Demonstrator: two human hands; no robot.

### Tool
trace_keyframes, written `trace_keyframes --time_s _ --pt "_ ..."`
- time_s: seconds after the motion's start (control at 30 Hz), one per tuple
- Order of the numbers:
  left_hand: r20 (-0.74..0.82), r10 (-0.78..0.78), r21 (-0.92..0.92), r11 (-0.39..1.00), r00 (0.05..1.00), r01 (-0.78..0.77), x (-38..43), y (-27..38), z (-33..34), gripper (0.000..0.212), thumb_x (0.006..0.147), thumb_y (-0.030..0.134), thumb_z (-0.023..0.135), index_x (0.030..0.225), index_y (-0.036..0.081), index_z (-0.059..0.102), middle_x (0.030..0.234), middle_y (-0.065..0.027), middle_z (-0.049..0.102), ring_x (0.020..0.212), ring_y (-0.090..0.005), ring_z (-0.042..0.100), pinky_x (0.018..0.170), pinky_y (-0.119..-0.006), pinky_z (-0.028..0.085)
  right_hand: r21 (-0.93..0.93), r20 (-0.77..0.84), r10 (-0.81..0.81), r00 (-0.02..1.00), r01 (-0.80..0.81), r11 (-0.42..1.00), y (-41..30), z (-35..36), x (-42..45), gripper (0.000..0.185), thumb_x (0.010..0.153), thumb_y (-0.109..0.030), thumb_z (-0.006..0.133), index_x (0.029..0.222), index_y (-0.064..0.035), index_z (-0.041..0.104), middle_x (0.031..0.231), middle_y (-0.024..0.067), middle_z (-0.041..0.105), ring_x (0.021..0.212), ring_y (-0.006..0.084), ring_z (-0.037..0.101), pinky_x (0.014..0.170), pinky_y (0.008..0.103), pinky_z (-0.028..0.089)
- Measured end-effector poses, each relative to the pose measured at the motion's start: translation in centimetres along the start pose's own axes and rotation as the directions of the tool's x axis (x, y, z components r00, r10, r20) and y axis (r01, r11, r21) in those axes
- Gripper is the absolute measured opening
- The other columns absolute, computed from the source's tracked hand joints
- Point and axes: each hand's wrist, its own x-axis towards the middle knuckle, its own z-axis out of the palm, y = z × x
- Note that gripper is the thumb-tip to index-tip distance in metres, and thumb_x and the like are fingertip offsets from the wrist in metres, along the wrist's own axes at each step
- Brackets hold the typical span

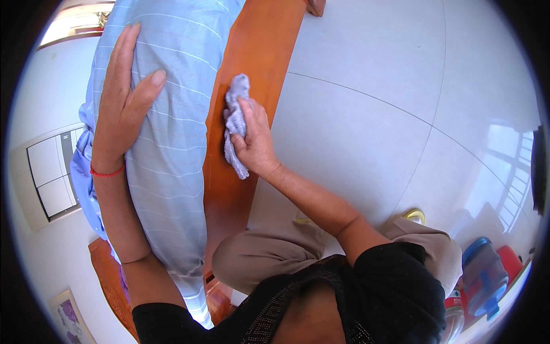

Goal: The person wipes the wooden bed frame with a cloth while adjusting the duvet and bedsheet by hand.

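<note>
My right hand (255, 142) is closed on a crumpled grey-white cloth (236, 116), which lies against the orange-brown wooden side board (262, 56) of a bed. Beside the board, a light blue striped sheet (172, 124) covers the bed's edge and hangs in soft folds. My left hand (122, 99) rests flat on this sheet with its thumb apart from the fingers and nothing held; a red cord circles that wrist.
Pale floor tiles (356, 120) stretch right of the bed. A large blue water bottle (483, 275), a red object (510, 262) and a clear plastic bottle (453, 316) stand at lower right. A wooden bed part (112, 288) shows at lower left, near a framed picture (72, 318).
</note>
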Motion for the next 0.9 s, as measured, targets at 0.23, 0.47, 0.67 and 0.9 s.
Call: trace_keyframes --time_s 0.23,0.47,0.67,0.9 --pt "0.011 0.024 0.016 1.000 1.000 -0.024 0.7 0.6 -0.1 0.071 0.086 0.040 0.051 0.142 0.001 0.033 0.147 -0.0232 0.031 0.138 -0.0355 0.029 0.112 -0.039 0.024 0.013 -0.170 0.440 0.882 -0.444 0.896 10.6 -3.4 8.7 0.065 0.075 0.005 0.058 0.136 0.0002 0.036 0.125 0.0268 0.047 0.116 0.0401 0.048 0.097 0.0423 0.041" --pt "0.011 0.021 0.036 0.999 1.000 -0.021 0.4 1.2 -0.5 0.069 0.085 0.035 0.053 0.142 0.000 0.033 0.147 -0.0235 0.031 0.138 -0.0360 0.029 0.112 -0.041 0.022 -0.028 -0.011 -0.054 0.998 0.053 0.998 -0.8 -1.5 4.0 0.075 0.070 0.005 0.063 0.139 -0.0057 0.034 0.131 0.0249 0.039 0.126 0.0434 0.036 0.107 0.0442 0.030" --pt "0.031 -0.038 -0.018 0.999 0.999 0.039 0.7 1.5 -0.4 0.069 0.081 0.028 0.052 0.143 0.002 0.033 0.148 -0.0212 0.030 0.138 -0.0348 0.029 0.112 -0.041 0.024 0.096 -0.199 0.280 0.939 -0.266 0.959 7.8 -3.9 11.3 0.064 0.075 0.005 0.057 0.135 0.0000 0.036 0.117 0.0246 0.048 0.105 0.0417 0.049 0.095 0.0428 0.040" --pt "0.044 -0.077 0.012 0.997 0.996 0.077 0.0 1.0 -0.6 0.071 0.079 0.027 0.050 0.144 0.003 0.031 0.148 -0.0201 0.030 0.138 -0.0339 0.028 0.112 -0.040 0.023 0.033 -0.071 -0.157 0.985 0.160 0.987 -1.0 -1.4 6.7 0.076 0.069 0.005 0.063 0.139 -0.0051 0.035 0.128 0.0269 0.042 0.118 0.0446 0.040 0.103 0.0473 0.034"
